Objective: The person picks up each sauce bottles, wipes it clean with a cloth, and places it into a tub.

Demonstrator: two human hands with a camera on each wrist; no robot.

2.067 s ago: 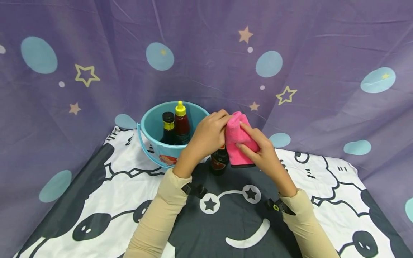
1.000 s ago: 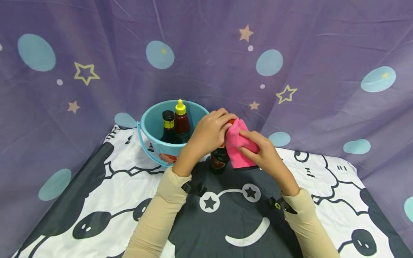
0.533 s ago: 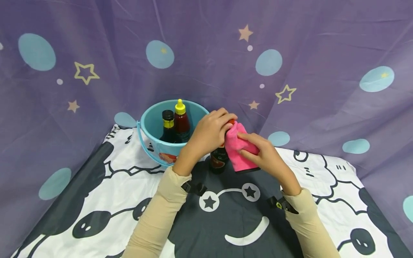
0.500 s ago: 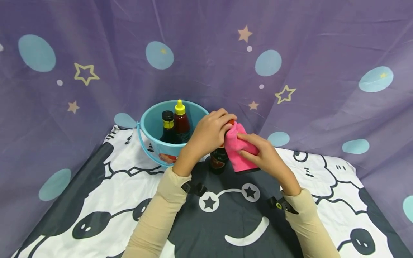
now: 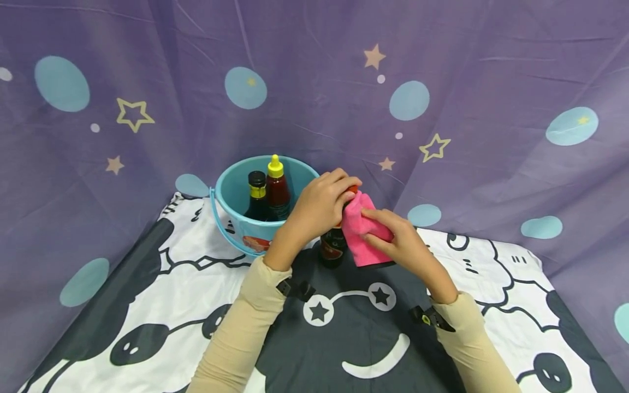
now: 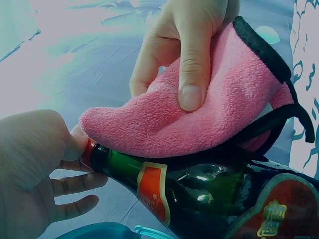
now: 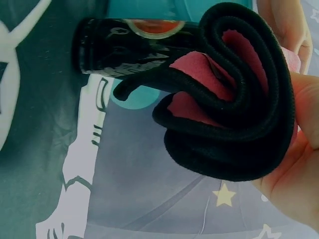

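A dark green glass sauce bottle (image 5: 332, 246) with red labels stands upright on the printed cloth, right of the bucket. My left hand (image 5: 318, 206) grips its red cap (image 6: 87, 152) at the top. In my right hand (image 5: 405, 245) a folded pink cloth (image 5: 365, 232) with black edging is pinched between thumb and fingers. The cloth lies against the bottle's neck and upper side, as the left wrist view shows. From the right wrist view, the cloth's black-edged folds (image 7: 234, 114) hide part of the bottle (image 7: 134, 47).
A light blue bucket (image 5: 236, 229) with a handle stands left of the bottle. Inside it are a black-capped dark bottle (image 5: 257, 196) and a yellow-capped red squeeze bottle (image 5: 278, 191). A purple patterned curtain (image 5: 314, 82) hangs behind the black-and-white cloth surface (image 5: 304, 360).
My right hand and the pink cloth have slid slightly down along the bottle, uncovering more of the red cap. My left hand stays at the bottle's top.
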